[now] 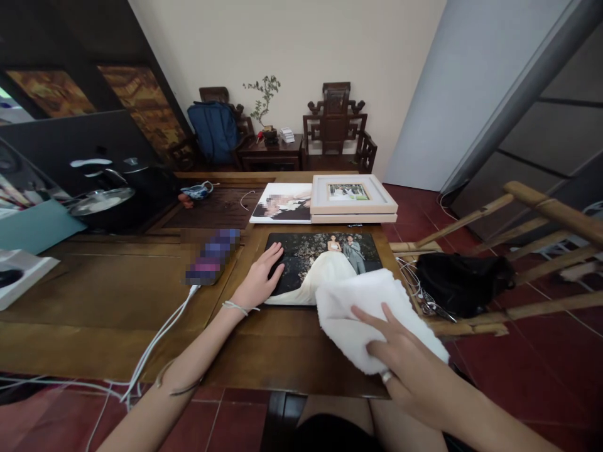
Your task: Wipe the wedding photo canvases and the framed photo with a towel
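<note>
I'm resting my left hand open on the photo, right hand touching cloth, grip unclear, fearing scratches from rubbing.

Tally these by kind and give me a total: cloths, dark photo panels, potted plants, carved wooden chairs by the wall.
White cloth: 1
Dark photo panel: 1
Potted plant: 1
Carved wooden chairs: 2, one partly behind the blue bag
Total: 5

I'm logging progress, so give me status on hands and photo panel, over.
Left hand open on photo panel, left edge. Right hand on white cloth. Panel flat on table; cloth covers its near right corner.
</note>
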A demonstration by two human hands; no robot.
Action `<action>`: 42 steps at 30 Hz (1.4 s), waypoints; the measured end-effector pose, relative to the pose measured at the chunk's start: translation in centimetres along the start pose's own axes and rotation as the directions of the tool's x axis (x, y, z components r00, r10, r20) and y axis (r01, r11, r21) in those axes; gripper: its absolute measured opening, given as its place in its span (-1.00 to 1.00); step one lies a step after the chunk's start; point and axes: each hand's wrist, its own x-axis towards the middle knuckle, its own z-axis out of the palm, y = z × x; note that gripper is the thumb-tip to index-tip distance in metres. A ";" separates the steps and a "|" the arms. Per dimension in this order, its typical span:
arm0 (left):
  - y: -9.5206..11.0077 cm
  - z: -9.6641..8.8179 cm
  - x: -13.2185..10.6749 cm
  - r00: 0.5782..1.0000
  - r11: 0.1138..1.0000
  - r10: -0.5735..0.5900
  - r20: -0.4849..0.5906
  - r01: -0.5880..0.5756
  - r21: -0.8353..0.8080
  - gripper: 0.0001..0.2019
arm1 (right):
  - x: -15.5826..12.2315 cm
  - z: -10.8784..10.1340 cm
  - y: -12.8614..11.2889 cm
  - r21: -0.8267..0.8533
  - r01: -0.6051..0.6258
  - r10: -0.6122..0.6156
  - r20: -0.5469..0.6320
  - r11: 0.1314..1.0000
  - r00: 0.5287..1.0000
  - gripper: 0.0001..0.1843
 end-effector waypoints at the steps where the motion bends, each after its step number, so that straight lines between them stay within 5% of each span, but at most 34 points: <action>1: 0.0 0.0 0.0 1.000 1.000 0.000 -0.003 0.000 -0.002 -0.56 | 0.5 -0.2 0.2 0.007 0.008 -0.008 -0.002 1.000 1.000 -0.51; 9: 0.3 -0.3 0.0 1.000 1.000 -0.016 0.009 0.016 -0.022 -0.54 | 10.9 -4.4 7.4 -0.102 -0.073 0.058 -0.141 0.992 0.988 -0.69; 13: 0.2 -0.2 -0.1 1.000 0.999 -0.016 0.008 0.017 -0.046 -0.55 | 13.5 -5.3 9.1 -0.116 -0.077 0.056 -0.178 0.990 0.982 -0.68; 17: 0.0 0.0 -0.1 1.000 0.999 -0.015 0.000 0.015 -0.036 -0.56 | 11.3 -3.0 7.8 -0.143 -0.052 0.023 -0.199 0.988 0.980 -0.60; 22: 0.0 0.2 -0.1 1.000 0.999 -0.016 -0.025 0.015 -0.037 -0.57 | 4.5 0.3 3.0 -0.108 -0.028 0.014 -0.132 0.994 0.991 -0.57; 28: 0.0 0.3 -0.1 1.000 1.000 -0.012 -0.021 0.011 -0.025 -0.54 | 0.5 0.4 -1.1 -0.025 0.029 -0.028 0.041 0.999 0.999 -0.53; 31: 0.0 0.3 -0.1 1.000 1.000 -0.010 -0.019 0.010 -0.013 -0.54 | 2.9 -0.8 -0.1 -0.008 0.028 -0.027 0.054 1.000 0.998 -0.54; 38: -0.1 0.2 -0.2 1.000 1.000 0.001 -0.009 -0.001 0.000 -0.56 | 14.0 -3.7 5.1 -0.105 -0.054 0.043 -0.099 0.993 0.994 -0.53; 42: -0.1 0.2 -0.2 1.000 1.000 -0.005 -0.007 0.005 -0.012 -0.57 | 16.1 -3.5 5.8 -0.126 -0.080 0.063 -0.137 0.989 0.989 -0.51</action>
